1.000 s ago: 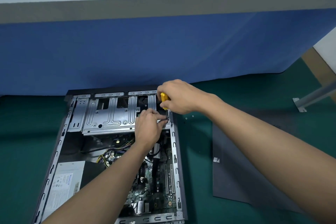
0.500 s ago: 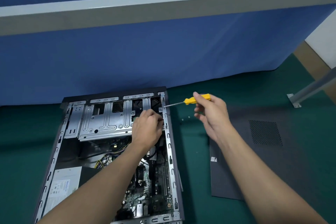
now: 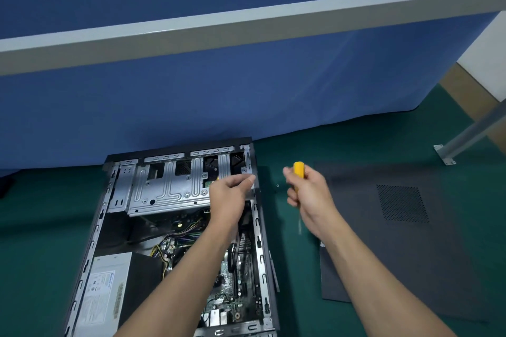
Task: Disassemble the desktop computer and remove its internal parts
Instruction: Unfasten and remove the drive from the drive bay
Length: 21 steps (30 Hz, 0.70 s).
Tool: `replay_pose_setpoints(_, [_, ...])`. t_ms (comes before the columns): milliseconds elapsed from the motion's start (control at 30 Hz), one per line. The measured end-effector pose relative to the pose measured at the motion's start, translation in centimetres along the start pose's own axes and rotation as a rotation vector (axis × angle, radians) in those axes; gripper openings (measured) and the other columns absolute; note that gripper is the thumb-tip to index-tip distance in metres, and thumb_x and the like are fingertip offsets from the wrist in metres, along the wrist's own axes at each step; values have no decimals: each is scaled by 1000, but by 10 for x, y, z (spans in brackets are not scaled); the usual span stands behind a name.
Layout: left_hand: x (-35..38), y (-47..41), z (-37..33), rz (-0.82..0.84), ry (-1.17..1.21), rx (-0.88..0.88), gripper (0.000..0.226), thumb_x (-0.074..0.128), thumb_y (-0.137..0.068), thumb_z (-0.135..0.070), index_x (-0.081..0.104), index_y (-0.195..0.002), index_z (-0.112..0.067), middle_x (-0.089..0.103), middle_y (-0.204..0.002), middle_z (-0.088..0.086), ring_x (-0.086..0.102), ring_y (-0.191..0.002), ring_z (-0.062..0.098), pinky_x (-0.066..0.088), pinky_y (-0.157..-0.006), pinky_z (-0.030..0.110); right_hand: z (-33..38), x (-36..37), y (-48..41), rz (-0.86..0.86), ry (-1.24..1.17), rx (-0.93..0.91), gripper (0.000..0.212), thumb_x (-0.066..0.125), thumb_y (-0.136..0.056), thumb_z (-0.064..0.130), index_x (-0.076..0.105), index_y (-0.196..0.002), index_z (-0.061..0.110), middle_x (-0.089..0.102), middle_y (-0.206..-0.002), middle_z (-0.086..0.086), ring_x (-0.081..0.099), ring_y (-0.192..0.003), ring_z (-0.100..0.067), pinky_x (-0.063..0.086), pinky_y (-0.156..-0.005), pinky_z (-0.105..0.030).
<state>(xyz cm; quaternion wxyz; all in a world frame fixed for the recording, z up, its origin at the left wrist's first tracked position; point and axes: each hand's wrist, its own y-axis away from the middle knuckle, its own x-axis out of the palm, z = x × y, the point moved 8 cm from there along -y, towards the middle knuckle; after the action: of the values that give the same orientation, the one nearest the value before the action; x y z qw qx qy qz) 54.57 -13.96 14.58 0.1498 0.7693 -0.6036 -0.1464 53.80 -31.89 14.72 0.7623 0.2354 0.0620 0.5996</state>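
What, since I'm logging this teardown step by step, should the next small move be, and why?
Probably the left hand should leave the drive cage and drop whatever its pinched fingertips hold, likely a screw, on the mat beside the loose screw. The right hand holds the screwdriver clear of the case.

Looks like a makeshift electronics workstation, more workshop or lab than home. Shows in the dark green covering on the desk (image 3: 41, 227), the blue cloth backdrop (image 3: 246, 90) hung behind it, and the pale grey bar (image 3: 246, 24) crossing that cloth. Shows too in the bare metal strut (image 3: 471, 134) with a flat foot bracket (image 3: 443, 154) at the right, and the white wall (image 3: 487, 57) beyond. Fits with an opened computer case (image 3: 175, 194) lying flat, its dark side panel (image 3: 410, 254) laid beside.
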Motion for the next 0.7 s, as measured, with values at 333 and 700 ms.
replay_pose_setpoints(333, [28, 28, 22, 127, 387, -324, 6, 68, -87, -7, 72, -90, -11, 72, -73, -3, 65, -60, 2, 42, -66, 23, 15, 17, 20, -24, 653, -451, 8, 70, -85, 20, 73, -92, 21, 63, -86, 7, 58, -77, -9, 39, -69, -14])
replay_pose_setpoints(700, [30, 19, 22, 152, 46, -186, 9, 65, -92, -15, 73, -91, -10, 68, -76, 0, 56, -69, 14, 40, -53, 19, 10, 1, 5, -68, 692, -490, 9, 67, -87, 21, 70, -82, 14, 64, -82, 1, 60, -77, -18, 48, -73, -31])
